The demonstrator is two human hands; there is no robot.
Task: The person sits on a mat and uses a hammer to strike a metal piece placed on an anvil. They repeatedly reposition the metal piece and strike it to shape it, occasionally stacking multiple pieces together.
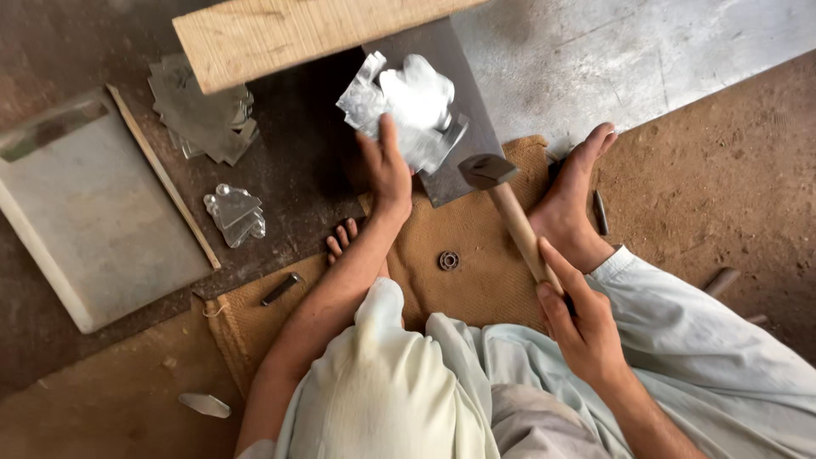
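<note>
On the steel block (442, 102), metal pieces (408, 106) under left hand (387, 166).

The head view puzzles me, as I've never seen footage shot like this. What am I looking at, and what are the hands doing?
The camera sits on a person's head and looks straight down, so you see their own arms, knees and bare feet. They sit on a piece of brown sacking on an earthen floor. The left hand presses a bundle of shiny cut metal pieces onto a dark steel block. The right hand has its grip on the wooden handle of a hammer, whose head is just beside the bundle. More cut metal pieces lie to the left, near a flat grey slab. A wooden plank crosses the top.
</note>
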